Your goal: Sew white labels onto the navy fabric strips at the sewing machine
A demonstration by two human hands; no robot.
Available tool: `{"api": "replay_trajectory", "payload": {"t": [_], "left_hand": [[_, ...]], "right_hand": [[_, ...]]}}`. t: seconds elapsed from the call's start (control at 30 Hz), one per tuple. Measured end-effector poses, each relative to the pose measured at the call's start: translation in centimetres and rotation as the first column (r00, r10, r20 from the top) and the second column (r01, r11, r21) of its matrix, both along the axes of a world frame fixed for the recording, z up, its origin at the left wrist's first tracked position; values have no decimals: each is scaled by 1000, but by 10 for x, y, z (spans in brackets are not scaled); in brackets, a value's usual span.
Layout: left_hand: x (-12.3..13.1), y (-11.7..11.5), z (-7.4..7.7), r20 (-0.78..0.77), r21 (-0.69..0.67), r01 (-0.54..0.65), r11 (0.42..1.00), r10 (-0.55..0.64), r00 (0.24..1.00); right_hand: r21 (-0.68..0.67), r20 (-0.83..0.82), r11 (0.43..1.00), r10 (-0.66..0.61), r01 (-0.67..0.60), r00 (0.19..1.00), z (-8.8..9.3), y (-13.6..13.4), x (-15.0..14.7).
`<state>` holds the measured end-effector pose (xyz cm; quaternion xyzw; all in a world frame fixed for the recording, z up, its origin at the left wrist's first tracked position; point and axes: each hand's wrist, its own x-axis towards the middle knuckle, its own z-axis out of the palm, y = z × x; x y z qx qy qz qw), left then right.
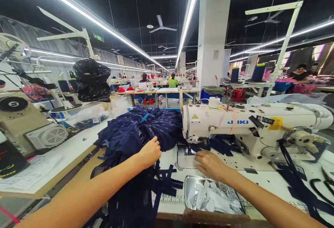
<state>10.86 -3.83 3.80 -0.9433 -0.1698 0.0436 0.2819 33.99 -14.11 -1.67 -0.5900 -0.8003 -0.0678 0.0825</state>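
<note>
My left hand point(151, 152) is closed, fingers curled, at the near side of a big heap of navy fabric strips point(156, 120); navy cloth shows directly under it, and its fingertips are partly hidden. Just right of the needle area of a white sewing machine point(224, 116), my right hand point(211, 163) rests low over the machine bed. Its fingers are bent and pressed together beside the presser foot point(190, 149), and whatever they hold is hidden. Between my forearms, a metal tray point(187, 195) holds many white printed labels point(211, 196).
Loose navy strips point(167, 182) lie over the table's front edge. At the right are black-handled scissors point(322, 189) and more strips point(300, 186). A second machine point(47, 134) stands left. Thread cones point(258, 73) stand behind, and people work farther back.
</note>
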Motion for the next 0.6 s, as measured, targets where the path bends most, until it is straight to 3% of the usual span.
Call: {"api": "replay_trajectory", "payload": {"t": [0.13, 0.23, 0.33, 0.4, 0.47, 0.53, 0.6], "left_hand": [[-26, -20, -18, -31, -100, 4, 995, -7, 999], [-42, -44, -15, 72, -221, -164, 961, 184, 980], [-39, -68, -14, 240, -446, -231, 865, 364, 900], [-26, -78, -22, 338, -687, -125, 716, 466, 818], [-6, -77, -37, 358, -859, 47, 509, 533, 767], [16, -68, -52, 364, -919, 196, 341, 549, 752], [37, -51, -63, 380, -925, 296, 240, 527, 760]], "right_hand": [[-63, -302, 989, 106, -131, 947, -3, 10, -18], [-98, -538, 977, 110, -192, 836, -9, 34, -43], [-145, -628, 982, 1, -118, 778, -12, 63, -72], [-155, -624, 987, -75, -30, 778, -12, 81, -85], [-140, -627, 990, -98, 12, 773, -13, 97, -88], [-117, -640, 993, -89, 18, 763, -14, 112, -82], [-101, -650, 994, -88, 28, 755, -12, 125, -73]]}}
